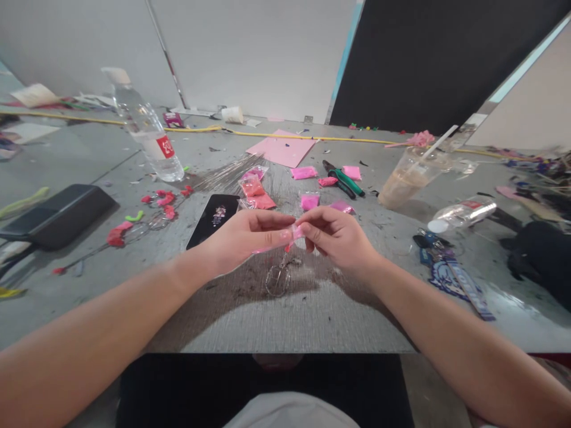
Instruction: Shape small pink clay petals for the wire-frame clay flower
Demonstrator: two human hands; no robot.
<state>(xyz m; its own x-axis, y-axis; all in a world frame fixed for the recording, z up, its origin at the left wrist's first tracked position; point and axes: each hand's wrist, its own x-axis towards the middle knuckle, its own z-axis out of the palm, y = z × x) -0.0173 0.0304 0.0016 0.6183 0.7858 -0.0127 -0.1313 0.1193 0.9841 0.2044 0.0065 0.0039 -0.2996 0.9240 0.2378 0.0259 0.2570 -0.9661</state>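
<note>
My left hand [243,238] and my right hand [336,236] meet above the middle of the grey table [312,309]. Both pinch a small pink piece [294,233] between their fingertips. A thin wire runs down from the pink piece to a wire loop [277,279] that hangs just over the table. Behind my hands lie several small bags of pink and orange material [255,191] and a black phone [213,219].
A water bottle [147,134] stands at the back left, with red and pink wire flowers [163,202] and a black case [56,215] near it. Green-handled pliers [344,179], a pink sheet [283,148], a drink cup with a straw [408,175], a lying bottle [464,214] and keys [441,261] fill the right.
</note>
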